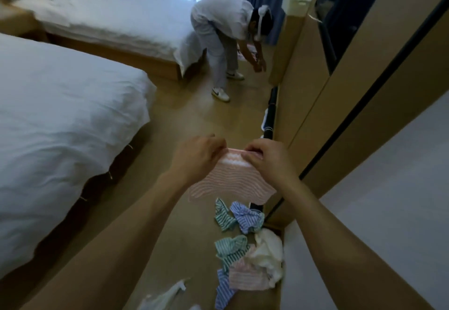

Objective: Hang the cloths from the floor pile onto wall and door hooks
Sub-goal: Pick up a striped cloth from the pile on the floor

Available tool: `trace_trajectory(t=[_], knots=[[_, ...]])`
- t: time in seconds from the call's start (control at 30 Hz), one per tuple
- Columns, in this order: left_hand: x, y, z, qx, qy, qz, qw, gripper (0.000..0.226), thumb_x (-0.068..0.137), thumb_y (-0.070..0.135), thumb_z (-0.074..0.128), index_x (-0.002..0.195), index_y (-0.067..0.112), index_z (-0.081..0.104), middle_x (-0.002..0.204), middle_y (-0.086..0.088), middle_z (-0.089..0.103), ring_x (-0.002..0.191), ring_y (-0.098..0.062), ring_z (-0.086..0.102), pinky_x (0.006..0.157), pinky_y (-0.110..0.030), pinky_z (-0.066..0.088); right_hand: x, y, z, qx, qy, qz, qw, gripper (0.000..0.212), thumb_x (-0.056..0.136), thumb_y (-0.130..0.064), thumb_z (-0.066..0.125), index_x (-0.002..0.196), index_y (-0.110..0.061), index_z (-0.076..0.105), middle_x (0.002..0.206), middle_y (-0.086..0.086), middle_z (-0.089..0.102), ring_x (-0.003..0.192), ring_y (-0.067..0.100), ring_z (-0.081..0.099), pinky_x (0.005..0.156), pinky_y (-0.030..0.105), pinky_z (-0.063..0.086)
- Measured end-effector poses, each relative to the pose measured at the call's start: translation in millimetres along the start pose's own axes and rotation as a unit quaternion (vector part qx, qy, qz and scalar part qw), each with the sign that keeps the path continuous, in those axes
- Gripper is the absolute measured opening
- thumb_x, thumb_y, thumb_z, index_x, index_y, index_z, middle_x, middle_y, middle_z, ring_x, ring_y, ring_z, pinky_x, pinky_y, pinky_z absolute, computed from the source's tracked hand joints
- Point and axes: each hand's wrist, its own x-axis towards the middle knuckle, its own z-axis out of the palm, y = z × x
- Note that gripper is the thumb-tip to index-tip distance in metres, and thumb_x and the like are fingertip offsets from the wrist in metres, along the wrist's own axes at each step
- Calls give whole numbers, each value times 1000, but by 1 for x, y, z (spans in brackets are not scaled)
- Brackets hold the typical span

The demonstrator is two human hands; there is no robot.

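A pink-and-white striped cloth [230, 181] hangs in the air in front of me, held by its top edge. My left hand [198, 155] pinches the left part of that edge and my right hand [267, 159] pinches the right part, fingers almost touching. Below it on the floor lies the pile of cloths [245, 256]: green-striped, blue-striped, pink-striped and a cream one, scattered along the foot of the wall. No hook is visible.
Two beds with white duvets [60, 139] fill the left side. A person in white [226, 33] bends over on the floor ahead. Wooden wall panels and a cabinet [340, 91] run along the right. A clear plastic bag [167, 295] lies near my feet.
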Motion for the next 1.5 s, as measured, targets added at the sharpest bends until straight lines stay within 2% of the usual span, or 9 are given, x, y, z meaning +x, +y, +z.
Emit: trace_trajectory(t=[0.13,0.27,0.37,0.53,0.67,0.83,1.07,1.33,1.5], knots=[[-24,-2,-42,34,47,-68,996,19,95,40,49,95,30,65,85,7,60,82,-15,59,57,-30,42,8,-35,-2,0,8,-70,998,13,86,-25,68,86,-14,74,83,1,70,79,16,62,72,36,49],[-54,6,-80,78,115,-126,982,13,92,32,58,85,27,69,78,6,62,68,-17,60,47,-22,23,10,-68,-3,-2,23,-142,990,14,84,-29,70,84,-17,76,80,-1,72,75,14,63,65,26,42],[-80,10,-101,96,136,-172,971,16,94,35,57,89,27,69,83,6,64,75,-19,63,52,-27,36,5,-92,-3,3,25,-194,981,13,83,-30,70,85,-19,78,79,-2,74,71,13,64,63,25,39],[-136,17,-126,129,166,-252,944,22,94,42,53,90,27,69,83,6,62,77,-17,63,53,-27,35,-15,-137,6,41,3,-252,967,11,82,-30,71,85,-22,79,79,-6,74,71,10,64,65,26,46],[-183,26,-147,130,189,-314,921,20,93,41,55,87,27,69,82,6,63,76,-17,62,56,-29,42,-37,-174,16,48,-40,-279,958,16,84,-34,69,89,-22,79,83,-5,75,75,10,65,72,31,49],[-236,34,-175,136,189,-363,902,23,94,43,52,95,29,70,90,8,71,85,-16,64,66,-30,46,-69,-216,25,116,-83,-284,948,10,83,-28,72,86,-21,79,77,-8,74,70,0,62,61,7,41],[-330,48,-224,104,229,-405,879,42,89,52,38,97,30,72,88,8,73,81,-14,65,73,-36,52,-134,-287,46,185,-131,-296,928,6,82,-26,73,83,-24,79,66,-20,65,69,-14,60,62,4,44],[-489,69,-293,111,281,-443,844,15,93,31,60,95,28,75,85,12,73,71,2,56,58,-4,34,-249,-401,91,217,-197,-343,893,6,84,-28,70,87,-29,75,67,-28,61,75,-14,61,61,3,43],[-589,80,-329,156,293,-490,806,15,93,36,60,93,33,74,83,15,72,73,-3,61,62,-15,45,-326,-470,119,224,-234,-374,869,8,87,-29,68,91,-29,74,72,-24,62,74,-13,60,60,1,42]])
